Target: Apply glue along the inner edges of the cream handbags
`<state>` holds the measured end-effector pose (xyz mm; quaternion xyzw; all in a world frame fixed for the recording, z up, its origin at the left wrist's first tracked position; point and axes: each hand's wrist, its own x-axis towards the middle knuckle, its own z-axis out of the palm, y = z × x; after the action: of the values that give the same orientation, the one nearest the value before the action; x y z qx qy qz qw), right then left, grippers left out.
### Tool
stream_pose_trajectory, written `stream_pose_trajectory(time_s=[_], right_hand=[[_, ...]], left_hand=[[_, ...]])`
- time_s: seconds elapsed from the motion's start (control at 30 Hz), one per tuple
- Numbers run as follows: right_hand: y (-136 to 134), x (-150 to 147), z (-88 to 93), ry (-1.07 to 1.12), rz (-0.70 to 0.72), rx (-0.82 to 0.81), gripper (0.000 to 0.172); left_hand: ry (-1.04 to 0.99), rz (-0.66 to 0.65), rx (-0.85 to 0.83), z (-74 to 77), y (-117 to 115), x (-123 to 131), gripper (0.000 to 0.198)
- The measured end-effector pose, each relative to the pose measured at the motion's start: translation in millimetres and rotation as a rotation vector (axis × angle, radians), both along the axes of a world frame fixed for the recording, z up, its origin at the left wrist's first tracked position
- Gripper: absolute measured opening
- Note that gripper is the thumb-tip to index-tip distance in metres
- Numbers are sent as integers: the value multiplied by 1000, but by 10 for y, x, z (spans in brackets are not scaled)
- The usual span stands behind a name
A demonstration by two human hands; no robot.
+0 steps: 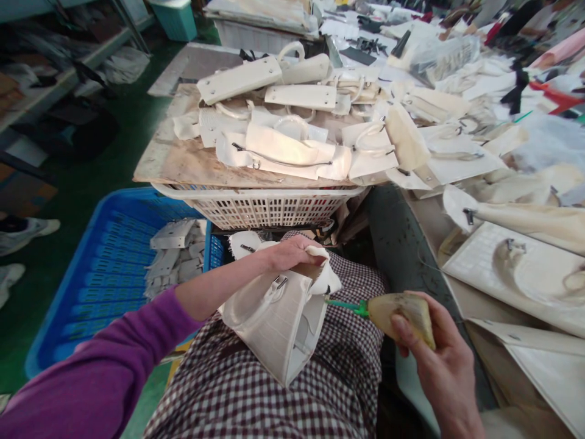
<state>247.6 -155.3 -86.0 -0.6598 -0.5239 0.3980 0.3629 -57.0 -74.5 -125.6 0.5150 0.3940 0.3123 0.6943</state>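
A white handbag (pixel 269 317) with a croc-like pattern rests on my lap, over a checked apron (pixel 351 360). My left hand (pixel 295 253) grips the bag near its top edge, fingers closed on the pale lining. One open side of the bag faces right. In my right hand (pixel 434 347) is a yellowish glue bottle (pixel 402 314) with a green nozzle (pixel 350 305). The nozzle points left, its tip close to the bag's side edge; whether it touches I cannot tell.
Ahead, a wooden board (pixel 169 158) on a white basket (pixel 265 207) carries several unfinished white bags. At left, a blue crate (pixel 95 268) holds pale pieces (pixel 176 256). More bag parts (pixel 525 262) cover the right-hand table. A person's shoes (pixel 27 238) show at far left.
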Motion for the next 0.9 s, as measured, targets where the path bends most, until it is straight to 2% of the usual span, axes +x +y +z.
stream_pose_trajectory(time_s=[0.23,0.5,0.8,0.9], right_hand=[[-203,-57,257,79,102,-157,48],[-215,81,121,73,132,-118,52],[-335,-71,240,66,95,-150,50],[-376,-116,275,47,44,-134,50]], left_hand=[[-6,15,-25,9,0,16,26],[-27,25,-52,-14,-6,48,28],[-18,27,-64,-44,-11,46,26],[-17,34,-75,-38,-15,57,29]])
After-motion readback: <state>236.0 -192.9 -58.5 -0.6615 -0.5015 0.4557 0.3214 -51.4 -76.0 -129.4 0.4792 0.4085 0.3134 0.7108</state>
